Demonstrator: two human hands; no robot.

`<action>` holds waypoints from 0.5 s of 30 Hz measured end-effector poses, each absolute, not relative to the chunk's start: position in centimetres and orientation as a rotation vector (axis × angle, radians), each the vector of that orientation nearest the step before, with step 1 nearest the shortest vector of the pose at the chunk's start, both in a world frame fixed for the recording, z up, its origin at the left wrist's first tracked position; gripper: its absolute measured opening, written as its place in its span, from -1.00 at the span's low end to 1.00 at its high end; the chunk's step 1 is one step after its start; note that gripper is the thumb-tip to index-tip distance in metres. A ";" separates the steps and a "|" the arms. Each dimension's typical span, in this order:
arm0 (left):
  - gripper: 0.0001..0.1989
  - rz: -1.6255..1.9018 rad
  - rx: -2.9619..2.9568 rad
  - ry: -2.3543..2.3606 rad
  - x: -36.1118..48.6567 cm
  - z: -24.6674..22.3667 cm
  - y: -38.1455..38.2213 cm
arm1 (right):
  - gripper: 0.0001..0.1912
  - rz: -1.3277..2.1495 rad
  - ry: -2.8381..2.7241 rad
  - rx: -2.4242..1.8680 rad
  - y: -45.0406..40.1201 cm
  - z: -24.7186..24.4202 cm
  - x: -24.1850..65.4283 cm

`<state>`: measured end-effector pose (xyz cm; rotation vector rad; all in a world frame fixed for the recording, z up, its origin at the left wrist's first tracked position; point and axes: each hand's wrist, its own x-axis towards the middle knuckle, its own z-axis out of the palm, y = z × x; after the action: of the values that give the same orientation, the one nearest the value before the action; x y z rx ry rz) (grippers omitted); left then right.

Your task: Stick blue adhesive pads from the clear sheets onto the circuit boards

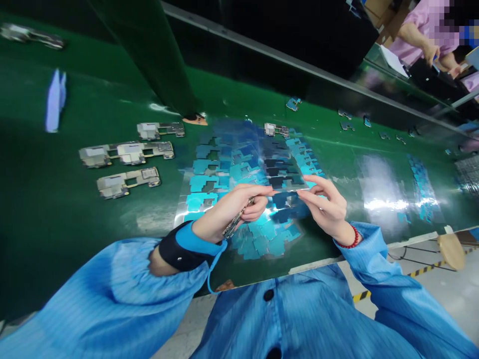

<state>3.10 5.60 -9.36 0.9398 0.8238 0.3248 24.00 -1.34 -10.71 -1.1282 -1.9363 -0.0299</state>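
Note:
My left hand [228,207] is closed, its curled fingers holding a small circuit board [236,221] edge-on against the palm. Its thumb and forefinger reach one end of a thin piece [286,191], seen edge-on as a pale line; I cannot make out its kind. My right hand [327,204], with a red bead bracelet, pinches the other end. Under both hands lie clear sheets with rows of blue die-cut stickers [204,183], some shiny, some dark. Overlapping blue stickers [262,239] lie just below the left hand.
Several circuit boards [129,182] lie on the green table [56,199] at left, near purple tweezers-like strips [55,102]. A dark green post [149,55] rises behind the sheets. Smaller boards [294,103] lie along the back ledge. Across it, a person in pink [411,30] works.

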 end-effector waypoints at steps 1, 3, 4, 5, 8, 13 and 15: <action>-0.53 0.324 0.942 0.840 3.2 -9.3 5.6 | -0.71 -0.014 -1.932 -1.133 -1.5 -10.4 24.0; -0.64 0.323 0.962 0.884 3.3 -9.1 5.6 | -0.79 0.062 -1.914 -1.145 -1.9 -9.5 24.0; -0.68 0.324 0.981 0.912 3.3 -9.1 5.6 | -0.84 0.147 -1.900 -1.142 -2.2 -9.0 24.0; -0.71 0.325 1.009 0.945 3.3 -9.1 5.6 | -0.88 0.267 -1.873 -1.130 -2.4 -8.5 24.1; -0.71 0.310 1.131 1.052 2.8 -8.9 5.5 | -0.91 0.675 -1.644 -1.129 -2.8 -7.7 24.2; -0.53 0.367 1.557 1.264 1.5 -7.5 5.2 | -0.80 0.936 -1.171 -1.422 -2.2 -8.2 24.2; -0.53 0.461 1.660 1.224 1.5 -7.0 5.0 | -0.75 0.981 -1.078 -1.451 -1.8 -8.3 23.9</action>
<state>1.54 4.95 -6.98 1.6600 1.2235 0.4605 23.90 -1.83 -8.28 -1.4506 -1.0785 0.9811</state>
